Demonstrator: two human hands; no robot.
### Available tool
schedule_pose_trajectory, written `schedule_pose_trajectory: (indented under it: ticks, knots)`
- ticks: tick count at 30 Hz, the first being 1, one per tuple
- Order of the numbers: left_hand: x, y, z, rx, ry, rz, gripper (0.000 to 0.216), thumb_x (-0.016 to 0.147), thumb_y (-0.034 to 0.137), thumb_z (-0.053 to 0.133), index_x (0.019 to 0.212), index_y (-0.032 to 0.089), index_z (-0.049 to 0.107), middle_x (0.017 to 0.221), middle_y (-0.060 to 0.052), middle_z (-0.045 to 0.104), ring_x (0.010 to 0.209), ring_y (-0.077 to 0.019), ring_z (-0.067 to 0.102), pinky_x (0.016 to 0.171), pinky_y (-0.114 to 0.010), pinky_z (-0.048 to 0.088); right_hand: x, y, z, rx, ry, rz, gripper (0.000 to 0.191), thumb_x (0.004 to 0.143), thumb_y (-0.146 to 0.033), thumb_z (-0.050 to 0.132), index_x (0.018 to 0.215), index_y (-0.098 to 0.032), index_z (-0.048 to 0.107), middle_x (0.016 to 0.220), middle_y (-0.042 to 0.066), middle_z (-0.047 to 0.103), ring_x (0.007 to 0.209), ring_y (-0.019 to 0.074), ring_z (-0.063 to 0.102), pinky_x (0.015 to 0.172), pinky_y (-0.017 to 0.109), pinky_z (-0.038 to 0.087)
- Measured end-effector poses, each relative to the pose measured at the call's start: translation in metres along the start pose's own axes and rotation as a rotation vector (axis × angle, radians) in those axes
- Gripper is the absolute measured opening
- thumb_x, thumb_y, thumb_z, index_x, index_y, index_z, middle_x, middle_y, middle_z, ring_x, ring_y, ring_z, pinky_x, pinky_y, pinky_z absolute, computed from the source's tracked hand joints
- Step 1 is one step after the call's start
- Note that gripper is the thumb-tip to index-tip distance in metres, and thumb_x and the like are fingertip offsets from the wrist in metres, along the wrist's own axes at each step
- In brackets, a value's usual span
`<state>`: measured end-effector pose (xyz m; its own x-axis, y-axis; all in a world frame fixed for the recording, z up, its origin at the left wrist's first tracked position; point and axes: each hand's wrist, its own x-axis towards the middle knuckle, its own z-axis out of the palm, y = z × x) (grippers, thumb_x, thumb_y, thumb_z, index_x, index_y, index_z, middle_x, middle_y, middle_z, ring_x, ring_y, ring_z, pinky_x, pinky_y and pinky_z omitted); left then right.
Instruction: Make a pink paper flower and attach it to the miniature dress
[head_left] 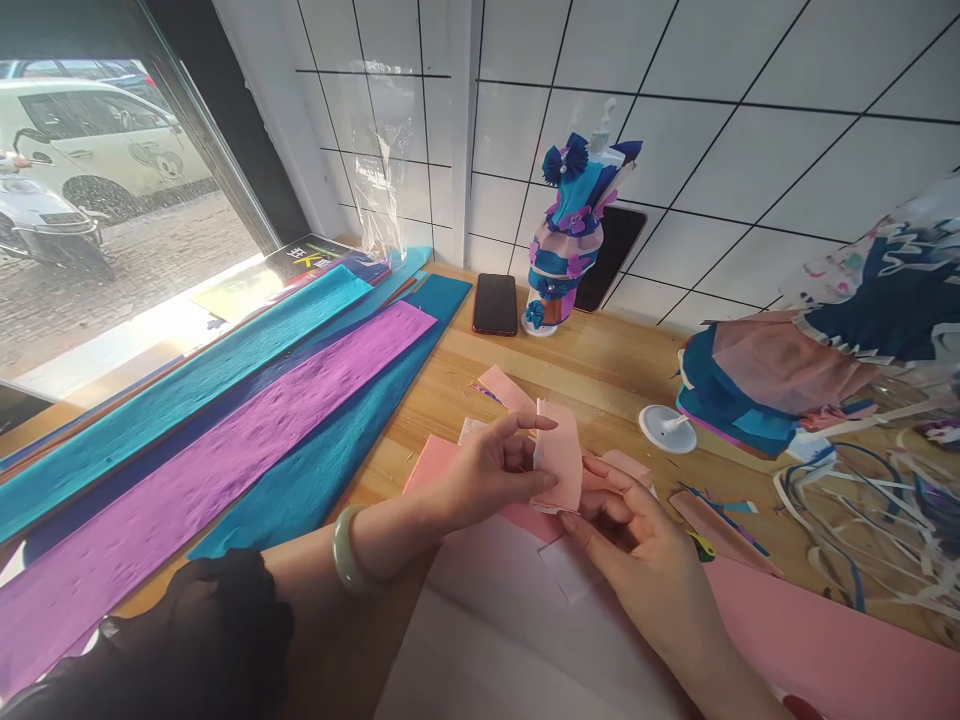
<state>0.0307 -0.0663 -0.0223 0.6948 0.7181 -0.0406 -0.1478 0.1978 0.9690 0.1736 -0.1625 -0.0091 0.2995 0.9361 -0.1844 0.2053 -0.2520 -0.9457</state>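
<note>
My left hand point(487, 470) pinches a small pink paper piece point(561, 455) between thumb and fingers, holding it upright above the wooden table point(592, 365). My right hand point(637, 540) sits just below and to the right, fingers curled against the lower edge of the same piece. More pink paper pieces point(504, 388) lie under and behind the hands. A pale green bangle point(346, 550) is on my left wrist.
Long teal point(187, 400) and purple point(225, 450) crepe paper sheets lie at the left. A phone point(495, 303) and a small paper-dressed figure point(566, 235) stand by the tiled wall. A larger paper dress point(787, 375), a white stand point(667, 428) and paper strips point(862, 510) fill the right.
</note>
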Motion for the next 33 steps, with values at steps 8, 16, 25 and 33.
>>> schedule_pose_trajectory:
  ticks: [8,16,25,33]
  knots:
    - [0.0005,0.0014,-0.0022,0.007,0.039,-0.002,0.070,0.069,0.028,0.067,0.130,0.025,0.033,0.068,0.003,0.053,0.059,-0.0089,0.051,0.053,-0.020,0.037,-0.0028,0.0061,0.0029,-0.051,-0.022,-0.026,0.053,0.074,-0.036,0.062,0.122,-0.023,0.044,0.088,0.003,0.068,0.096,0.0211,0.060,0.078,0.032,0.049]
    - [0.0018,-0.0011,-0.0037,-0.024,0.087,-0.012,0.071,0.069,0.028,0.068,0.130,0.022,0.033,0.068,0.003,0.056,0.061,-0.0111,0.056,0.054,-0.022,0.042,-0.0031,0.0017,0.0039,0.067,-0.083,-0.045,0.053,0.076,-0.037,0.062,0.123,-0.023,0.043,0.111,0.008,0.064,0.105,0.0214,0.058,0.081,0.031,0.051]
    - [-0.0025,0.0000,0.0030,0.043,0.034,-0.022,0.071,0.070,0.021,0.064,0.132,0.024,0.030,0.061,0.007,0.050,0.048,-0.0072,0.050,0.046,-0.019,0.038,-0.0033,-0.0016,0.0036,0.077,-0.098,0.024,0.043,0.077,-0.042,0.059,0.114,-0.021,0.052,0.103,0.007,0.068,0.097,0.0212,0.062,0.081,0.030,0.051]
    - [-0.0005,0.0023,-0.0008,-0.016,0.087,0.022,0.069,0.071,0.025,0.065,0.132,0.020,0.032,0.068,0.004,0.054,0.061,-0.0070,0.050,0.054,-0.019,0.036,-0.0034,-0.0009,0.0027,-0.053,-0.120,-0.005,0.038,0.077,-0.043,0.058,0.107,-0.020,0.058,0.096,0.006,0.069,0.089,0.0214,0.064,0.077,0.031,0.051]
